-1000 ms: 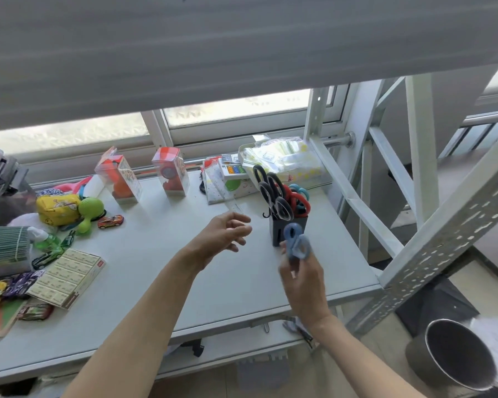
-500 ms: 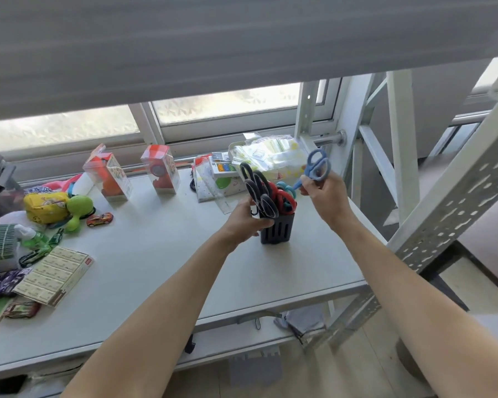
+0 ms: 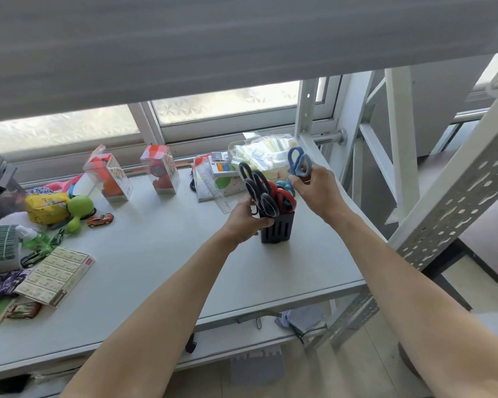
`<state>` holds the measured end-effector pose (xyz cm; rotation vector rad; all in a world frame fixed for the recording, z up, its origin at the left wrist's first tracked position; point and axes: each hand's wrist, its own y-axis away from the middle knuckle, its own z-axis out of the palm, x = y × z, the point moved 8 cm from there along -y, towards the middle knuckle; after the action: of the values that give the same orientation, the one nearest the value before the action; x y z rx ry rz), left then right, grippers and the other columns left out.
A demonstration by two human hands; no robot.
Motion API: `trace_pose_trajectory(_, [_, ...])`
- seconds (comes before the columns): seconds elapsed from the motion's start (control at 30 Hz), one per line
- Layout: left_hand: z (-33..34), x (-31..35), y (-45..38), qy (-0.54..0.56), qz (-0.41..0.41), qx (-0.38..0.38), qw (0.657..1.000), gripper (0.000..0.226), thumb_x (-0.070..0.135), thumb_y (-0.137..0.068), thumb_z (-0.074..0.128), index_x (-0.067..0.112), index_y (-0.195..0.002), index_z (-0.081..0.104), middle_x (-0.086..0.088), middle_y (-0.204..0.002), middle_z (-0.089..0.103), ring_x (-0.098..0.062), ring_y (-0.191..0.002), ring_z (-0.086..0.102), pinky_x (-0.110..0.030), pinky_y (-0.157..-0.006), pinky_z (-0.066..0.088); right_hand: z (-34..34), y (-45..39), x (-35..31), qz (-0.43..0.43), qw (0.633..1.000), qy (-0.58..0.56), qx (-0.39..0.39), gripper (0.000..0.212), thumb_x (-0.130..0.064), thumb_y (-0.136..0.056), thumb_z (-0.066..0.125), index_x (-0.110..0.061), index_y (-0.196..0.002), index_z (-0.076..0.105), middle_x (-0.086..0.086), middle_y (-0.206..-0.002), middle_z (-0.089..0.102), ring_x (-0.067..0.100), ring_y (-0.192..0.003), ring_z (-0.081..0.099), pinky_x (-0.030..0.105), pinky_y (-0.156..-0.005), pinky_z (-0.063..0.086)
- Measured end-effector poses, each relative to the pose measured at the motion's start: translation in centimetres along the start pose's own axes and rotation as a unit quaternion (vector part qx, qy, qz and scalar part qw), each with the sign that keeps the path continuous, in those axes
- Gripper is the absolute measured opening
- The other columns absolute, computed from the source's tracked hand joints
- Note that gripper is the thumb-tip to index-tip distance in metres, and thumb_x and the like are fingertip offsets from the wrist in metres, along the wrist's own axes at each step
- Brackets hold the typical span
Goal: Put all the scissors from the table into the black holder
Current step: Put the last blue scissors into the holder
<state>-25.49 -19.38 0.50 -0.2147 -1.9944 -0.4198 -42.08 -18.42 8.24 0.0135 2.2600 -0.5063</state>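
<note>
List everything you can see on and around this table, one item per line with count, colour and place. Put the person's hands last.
black holder: 1, black, right part of table
scissors in holder: several, black, red and teal handles, upright
blue scissors: 1, blue handles, held above holder
clear toy boxes: 2, red and orange contents, back of table
toy car: 1, red, left of centre
green toy: 1, green, left
yellow pouch: 1, yellow, left
label-sheet box: 1, cream, front left
plastic bags: a pile, clear, back right
left hand: on holder's left side
right hand: gripping blue scissors
</note>
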Motion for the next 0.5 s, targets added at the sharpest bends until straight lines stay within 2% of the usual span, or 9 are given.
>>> trace_pose_trajectory(0.07, [-0.1, -0.2, 0.0, -0.003, -0.002, 0.001, 1.0, 0.053, 0.007, -0.082, 0.072, 0.016, -0.129, 0.05, 0.001, -0.12, 0.055, -0.027, -0.097, 0.063, -0.028, -0.064, 0.053, -0.3, 0.1, 0.0, 0.001, 1.0, -0.011, 0.021, 0.015, -0.017, -0.092, 0.061, -0.004, -0.097, 0.065, 0.006, -0.086, 0.068, 0.018, -0.074, 0.061, 0.018, -0.067, 0.044])
trace_pose_trajectory(0.17, [-0.1, -0.3, 0.0, -0.01, -0.003, -0.001, 1.0, 0.055, 0.006, -0.083, 0.072, 0.017, -0.132, 0.048, 0.004, -0.12, 0.052, -0.03, -0.104, 0.063, -0.028, -0.066, 0.054, -0.2, 0.3, 0.3, 0.005, 1.0, 0.007, 0.008, 0.013, -0.016, -0.092, 0.06, -0.004, -0.09, 0.063, 0.004, -0.077, 0.062, 0.016, -0.065, 0.054, 0.013, -0.058, 0.037])
trace_pose_trajectory(0.23, [0.0, -0.4, -0.1, -0.01, -0.001, 0.001, 1.0, 0.055, 0.006, -0.083, 0.071, 0.017, -0.131, 0.048, 0.005, -0.119, 0.051, -0.03, -0.104, 0.063, -0.027, -0.065, 0.054, -0.1, 0.2, 0.5, 0.011, 1.0, 0.008, -0.004, 0.01, -0.016, -0.091, 0.06, -0.007, -0.087, 0.063, 0.003, -0.074, 0.061, 0.016, -0.063, 0.053, 0.014, -0.057, 0.036])
trace_pose_trajectory(0.33, [0.0, -0.5, -0.2, -0.008, -0.003, 0.006, 1.0, 0.055, 0.005, -0.082, 0.071, 0.017, -0.131, 0.049, 0.002, -0.122, 0.053, -0.031, -0.103, 0.063, -0.026, -0.063, 0.053, 1.0, 0.1, 1.0, 0.026, 0.998, 0.025, -0.058, 0.011, -0.015, -0.089, 0.06, -0.014, -0.078, 0.058, -0.004, -0.066, 0.055, 0.01, -0.059, 0.051, 0.022, -0.057, 0.038])
trace_pose_trajectory(0.4, [0.0, -0.4, -0.3, -0.008, 0.0, 0.01, 1.0, 0.055, 0.005, -0.082, 0.071, 0.016, -0.131, 0.049, -0.001, -0.125, 0.054, -0.031, -0.103, 0.064, -0.026, -0.063, 0.053, 2.1, 0.4, 1.5, 0.044, 0.993, 0.02, -0.108, 0.016, -0.015, -0.088, 0.061, -0.014, -0.073, 0.056, -0.002, -0.064, 0.053, 0.012, -0.059, 0.048, 0.027, -0.059, 0.037])
trace_pose_trajectory(0.5, [0.0, -0.6, -0.4, -0.005, 0.004, 0.014, 1.0, 0.055, 0.006, -0.081, 0.072, 0.017, -0.13, 0.05, 0.0, -0.123, 0.055, -0.031, -0.106, 0.063, -0.026, -0.063, 0.053, 2.8, 1.0, 1.9, 0.053, 0.99, 0.0, -0.134, 0.021, -0.026, -0.092, 0.061, -0.009, -0.08, 0.059, 0.0, -0.07, 0.053, 0.015, -0.066, 0.049, 0.026, -0.059, 0.037])
